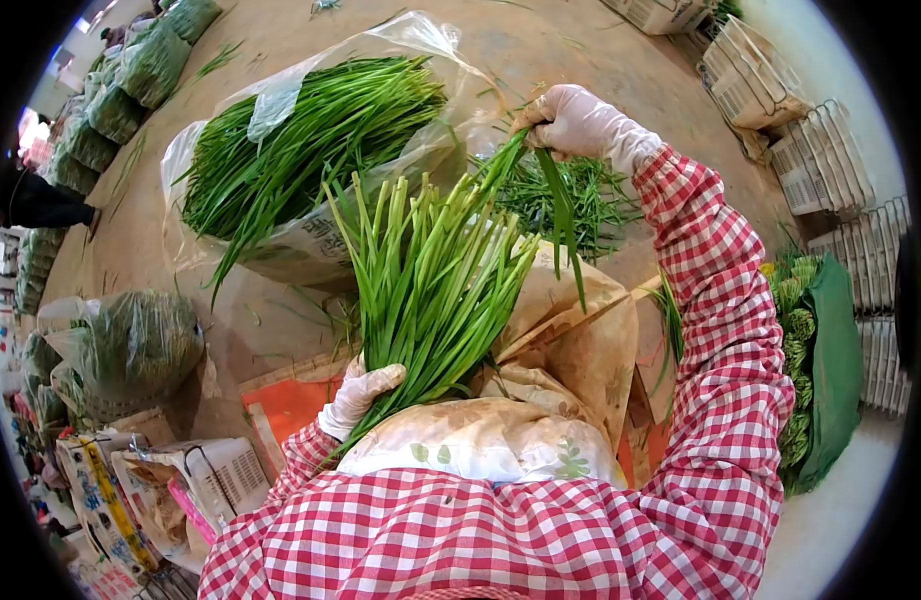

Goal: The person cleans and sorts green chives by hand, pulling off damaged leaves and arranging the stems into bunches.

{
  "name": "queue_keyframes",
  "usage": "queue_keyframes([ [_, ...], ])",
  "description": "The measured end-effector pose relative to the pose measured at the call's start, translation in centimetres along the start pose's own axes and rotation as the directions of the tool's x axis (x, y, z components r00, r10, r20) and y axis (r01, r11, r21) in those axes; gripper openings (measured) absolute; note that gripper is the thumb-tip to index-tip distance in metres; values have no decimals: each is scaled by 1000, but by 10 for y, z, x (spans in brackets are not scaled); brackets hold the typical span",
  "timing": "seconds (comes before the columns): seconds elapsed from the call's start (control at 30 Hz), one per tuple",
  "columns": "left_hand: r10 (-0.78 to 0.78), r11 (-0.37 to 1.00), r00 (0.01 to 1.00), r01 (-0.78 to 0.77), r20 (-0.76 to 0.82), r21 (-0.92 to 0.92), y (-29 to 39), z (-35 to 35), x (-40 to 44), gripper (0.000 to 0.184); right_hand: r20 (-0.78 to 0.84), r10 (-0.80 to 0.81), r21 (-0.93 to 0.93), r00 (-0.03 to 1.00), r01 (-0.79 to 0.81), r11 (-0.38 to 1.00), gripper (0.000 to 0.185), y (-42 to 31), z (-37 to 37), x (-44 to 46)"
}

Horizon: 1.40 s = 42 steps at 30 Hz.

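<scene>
My left hand (359,396), in a pale thin glove, is closed round the lower part of a thick bunch of garlic chives (431,285). The bunch leans over my lap, its pale cut ends pointing away from me. My right hand (577,122), gloved too, is raised at the upper right and pinches a few loose chive leaves (563,205) that hang down. Beyond the bunch lies a large heap of chives (311,150) in an open clear plastic bag (186,165). Scattered leaf trimmings (571,200) lie on the floor below my right hand.
A stained cloth apron (481,440) covers my lap. Filled plastic bags (146,340) stand at left, with more along the wall. White crates (221,480) sit at lower left, and stacked crates (826,160) line the right. Tied green bundles (796,350) lie beside a green cloth (831,370).
</scene>
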<state>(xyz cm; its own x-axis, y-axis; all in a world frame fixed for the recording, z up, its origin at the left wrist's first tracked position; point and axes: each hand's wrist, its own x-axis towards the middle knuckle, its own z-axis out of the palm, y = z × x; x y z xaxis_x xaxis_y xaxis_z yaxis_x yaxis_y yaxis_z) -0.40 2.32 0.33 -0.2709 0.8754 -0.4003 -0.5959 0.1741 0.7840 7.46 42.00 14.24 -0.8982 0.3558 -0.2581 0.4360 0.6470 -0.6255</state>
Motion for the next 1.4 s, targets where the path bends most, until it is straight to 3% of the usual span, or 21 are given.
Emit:
queue_keyframes([
  [0.07,9,1000,1000,-9,0,21,1,0,0,39,19,-11,-14,1000,11,1000,22,0,-3,3],
  [0.13,-66,985,998,68,16,-158,10,11,-4,39,-27,17,51,1000,-15,999,21,-2,-7,2],
  [0.33,-71,979,997,73,18,-188,10,12,-2,38,-175,28,13,984,-27,1000,22,25,-34,11],
  [0.43,-96,995,995,97,8,-34,-26,-19,7,39,-253,65,-27,965,-74,997,21,45,-31,22],
  [0.5,-107,992,994,108,17,-73,-42,-33,6,40,-412,-475,-554,777,200,808,16,64,-18,27],
  [0.57,-115,986,993,117,22,-117,-49,-40,6,40,-459,-485,-551,744,190,813,10,67,-19,27],
  [0.63,-84,990,996,87,27,-110,-24,-20,2,41,-618,-402,-480,676,80,873,5,75,-29,27],
  [0.7,-53,993,998,56,30,-102,2,1,-2,42,-651,-368,-474,664,23,880,7,96,-53,26],
  [0.77,-37,994,999,39,24,-105,3,4,-6,42,-674,-48,-466,737,-374,802,16,103,-66,25],
  [0.83,-114,978,992,101,-62,-181,1,-1,-3,42,-603,40,-512,797,-425,747,30,60,-30,9],
  [0.87,-128,971,991,115,-48,-211,12,10,-4,41,-527,-327,-598,785,-69,798,32,68,-14,8],
  [0.93,-167,975,985,157,-48,-159,10,2,-4,41,-244,-307,-172,920,270,947,43,2,17,-14],
  [0.97,-199,976,979,194,-43,-100,11,-2,-3,40,-49,-277,-400,959,236,886,57,-23,28,-22],
  [1.0,-171,980,985,167,-23,-109,21,11,-4,39,36,-173,-544,984,164,823,77,-48,44,-33],
  [1.03,-180,979,984,177,-19,-106,11,2,-4,39,62,-221,-635,973,209,744,88,-53,60,-34],
  [1.1,-2,967,994,31,-114,252,-10,-22,-5,38,-3,-216,-618,976,168,768,85,-48,85,-30],
  [1.17,-44,971,998,55,-54,232,-13,-32,-8,37,-28,-238,-554,971,183,812,78,-41,89,-32],
  [1.23,-69,987,991,85,114,-137,-14,-34,-7,32,-62,-230,-546,971,160,823,65,-41,93,-38],
  [1.27,-77,986,990,93,117,-137,-15,-35,-8,32,-15,-122,-511,992,97,854,54,-41,92,-41],
  [1.37,-145,989,989,145,10,-31,-20,-40,-8,33,-51,-170,-368,984,140,919,47,-24,103,-42],
  [1.4,-89,980,996,88,-3,181,-22,-40,-8,34,-186,-408,-437,894,296,849,28,-17,109,-45],
])
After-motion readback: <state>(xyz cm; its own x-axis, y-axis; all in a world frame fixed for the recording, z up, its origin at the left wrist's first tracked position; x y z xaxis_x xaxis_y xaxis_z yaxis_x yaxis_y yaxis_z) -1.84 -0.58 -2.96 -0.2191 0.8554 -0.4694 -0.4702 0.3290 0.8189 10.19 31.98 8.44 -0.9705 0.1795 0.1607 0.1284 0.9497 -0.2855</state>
